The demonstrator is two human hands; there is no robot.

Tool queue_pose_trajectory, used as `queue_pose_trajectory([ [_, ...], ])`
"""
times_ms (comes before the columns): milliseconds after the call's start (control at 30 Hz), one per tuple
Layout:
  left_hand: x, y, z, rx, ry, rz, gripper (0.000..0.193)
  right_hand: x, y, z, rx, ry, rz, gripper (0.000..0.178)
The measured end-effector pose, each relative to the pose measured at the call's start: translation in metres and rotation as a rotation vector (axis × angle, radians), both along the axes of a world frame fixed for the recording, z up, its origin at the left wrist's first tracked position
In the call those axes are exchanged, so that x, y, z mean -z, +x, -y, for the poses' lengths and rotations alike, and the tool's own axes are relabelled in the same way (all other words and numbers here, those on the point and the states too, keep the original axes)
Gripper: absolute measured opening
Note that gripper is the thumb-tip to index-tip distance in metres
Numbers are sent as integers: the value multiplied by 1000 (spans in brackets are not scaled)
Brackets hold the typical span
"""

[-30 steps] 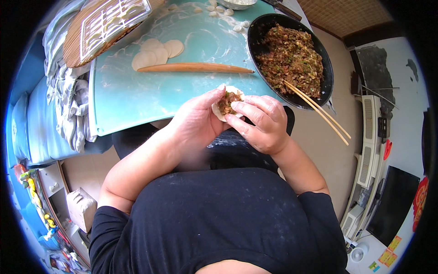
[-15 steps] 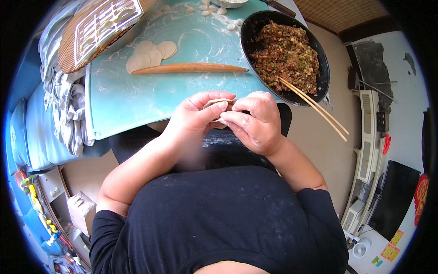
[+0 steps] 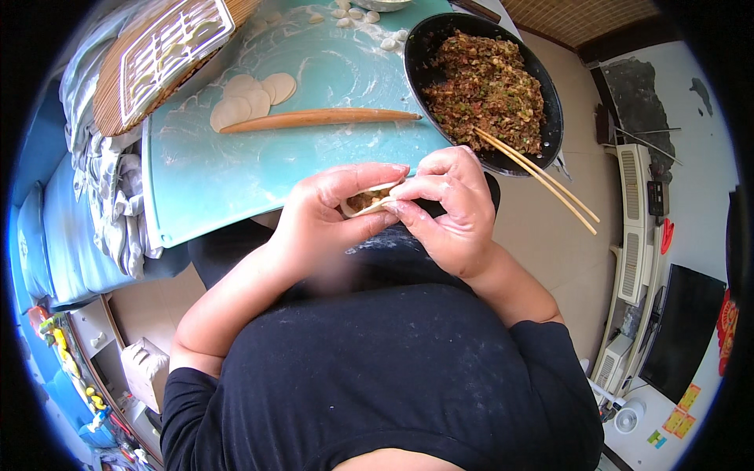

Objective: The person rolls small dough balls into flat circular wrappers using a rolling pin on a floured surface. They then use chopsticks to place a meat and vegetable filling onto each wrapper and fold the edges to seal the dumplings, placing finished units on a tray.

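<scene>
Viewing remotely, I log left hand (image 3: 316, 208) fingers curled around, right hand (image 3: 459, 206) fingertips pinching, a folded white dough wrapper (image 3: 374, 209); overpressing could squeeze brown minced filling (image 3: 364, 200) out.

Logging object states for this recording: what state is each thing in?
Dough wrapper: filled, partly folded, filling showing
Left hand: holding wrapper
Right hand: pinching wrapper's edge
Round wrappers: flat, overlapping
Rolling pin: lying on board
Turquoise board: floured
Pan: uncovered, holding filling mixture
Chopsticks: tips in mixture
Dough pieces: small, unrolled
Screen: dark
</scene>
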State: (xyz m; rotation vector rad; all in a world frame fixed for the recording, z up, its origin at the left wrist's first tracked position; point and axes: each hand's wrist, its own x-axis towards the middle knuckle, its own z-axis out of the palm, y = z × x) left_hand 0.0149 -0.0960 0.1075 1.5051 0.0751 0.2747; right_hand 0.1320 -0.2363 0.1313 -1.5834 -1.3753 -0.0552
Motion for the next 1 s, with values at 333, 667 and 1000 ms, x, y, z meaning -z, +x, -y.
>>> queue_pose_trajectory([
  [333, -14, -2, -1, -37, 347, -4, 60, -10, 2, 0, -38, -95, -54, 22],
  [667, -15, -1, -3, -11, 402, 8, 63, -4, 5, -2, -55, -11, 109, 22],
  [1000, -1, -4, -3, -48, 80, -199, 49, 0, 6, -3, 20, 48, 318, 23],
])
